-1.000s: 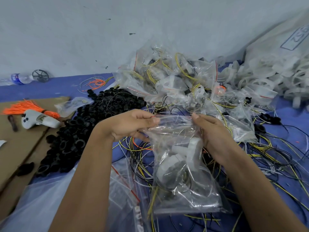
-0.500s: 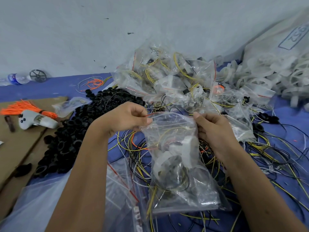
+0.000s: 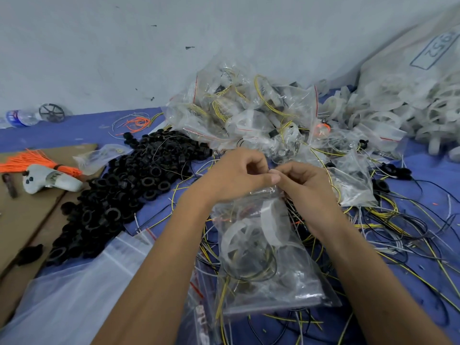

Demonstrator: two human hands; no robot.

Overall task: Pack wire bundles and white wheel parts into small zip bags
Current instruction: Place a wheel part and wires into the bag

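Together, hands [image 3: 268,180] pinching bag's top edge [image 3: 267,192].

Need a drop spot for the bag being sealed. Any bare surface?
Bare blue mat between the water bottle and orange wire scrap; bare cardboard left of the black rings. Crowded: loose wires right, filled bags ahead.

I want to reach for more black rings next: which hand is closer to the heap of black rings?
Left. The left hand pinches the bag top just right of the black rings; the right hand pinches it farther right.
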